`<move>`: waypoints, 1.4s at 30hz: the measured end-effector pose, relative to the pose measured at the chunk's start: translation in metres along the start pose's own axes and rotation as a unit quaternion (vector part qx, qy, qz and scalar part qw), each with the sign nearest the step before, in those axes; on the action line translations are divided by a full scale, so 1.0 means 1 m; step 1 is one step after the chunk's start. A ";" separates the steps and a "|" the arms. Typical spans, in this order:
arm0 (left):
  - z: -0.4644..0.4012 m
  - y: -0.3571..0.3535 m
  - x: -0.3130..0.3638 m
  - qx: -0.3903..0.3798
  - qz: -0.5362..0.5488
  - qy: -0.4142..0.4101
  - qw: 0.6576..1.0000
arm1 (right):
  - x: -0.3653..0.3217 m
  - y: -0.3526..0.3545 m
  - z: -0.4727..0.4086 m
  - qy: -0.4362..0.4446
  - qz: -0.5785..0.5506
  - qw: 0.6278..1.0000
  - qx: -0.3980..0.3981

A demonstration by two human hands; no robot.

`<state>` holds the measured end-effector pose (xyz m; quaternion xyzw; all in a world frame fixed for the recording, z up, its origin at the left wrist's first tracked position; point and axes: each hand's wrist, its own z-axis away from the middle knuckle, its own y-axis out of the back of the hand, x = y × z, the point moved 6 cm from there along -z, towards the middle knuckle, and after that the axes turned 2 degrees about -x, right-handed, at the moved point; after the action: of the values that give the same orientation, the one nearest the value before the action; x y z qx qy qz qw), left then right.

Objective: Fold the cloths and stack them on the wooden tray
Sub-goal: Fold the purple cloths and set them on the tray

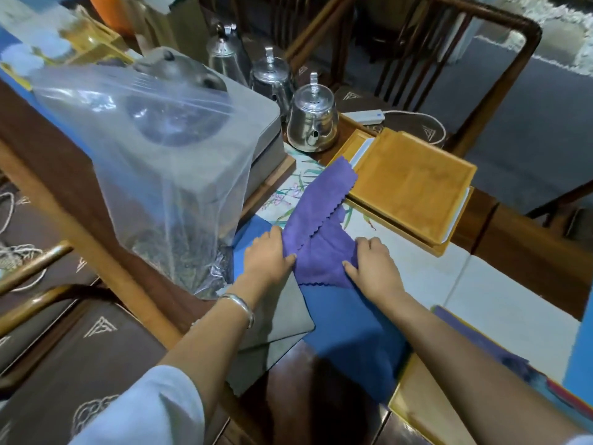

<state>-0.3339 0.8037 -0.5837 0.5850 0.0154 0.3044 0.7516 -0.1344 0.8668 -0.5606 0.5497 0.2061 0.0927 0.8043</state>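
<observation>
A purple cloth [316, 216] with zigzag edges lies partly folded on the table, its far end reaching the wooden tray [414, 187]. My left hand [268, 256] pinches its near left edge. My right hand [373, 264] grips its near right edge, fingers curled over the fabric. Under the purple cloth lies a blue cloth [349, 329], and a grey cloth [279, 319] lies beneath my left wrist. The tray holds no cloth.
A large clear plastic bag [154, 175] stands left of my hands against a grey box [256, 130]. Three steel teapots [313, 123] sit behind. More coloured cloths [500, 351] lie at the right edge. A dark wooden chair [449, 43] stands beyond the table.
</observation>
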 end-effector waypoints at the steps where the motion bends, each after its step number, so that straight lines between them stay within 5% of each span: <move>1: -0.001 -0.001 0.002 0.002 -0.007 -0.008 1.000 | -0.002 -0.002 -0.001 0.018 0.006 1.000 -0.003; 4: -0.002 0.000 0.009 0.014 0.026 -0.033 0.999 | -0.005 -0.006 0.004 0.058 -0.014 0.998 -0.003; 8: -0.001 0.014 0.025 0.045 0.153 -0.064 0.985 | 0.008 0.012 0.014 0.027 -0.173 0.984 0.034; 16: 0.008 0.051 0.098 0.055 0.307 -0.115 0.943 | 0.075 0.080 0.049 0.008 -0.301 0.938 0.173; 23: 0.048 0.068 0.205 -0.037 0.372 -0.232 0.898 | 0.154 0.137 0.140 -0.019 -0.360 0.883 0.300; 33: 0.183 0.056 0.363 -0.051 0.353 -0.338 0.871 | 0.253 0.195 0.341 -0.065 -0.344 0.818 0.456; 42: 0.335 -0.025 0.436 -0.049 0.281 -0.302 0.910 | 0.338 0.185 0.505 -0.091 -0.335 0.808 0.475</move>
<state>0.1591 0.7169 -0.3549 0.5917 -0.3924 0.3119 0.6315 0.4021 0.6361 -0.3101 0.7660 0.3216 -0.3427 0.4385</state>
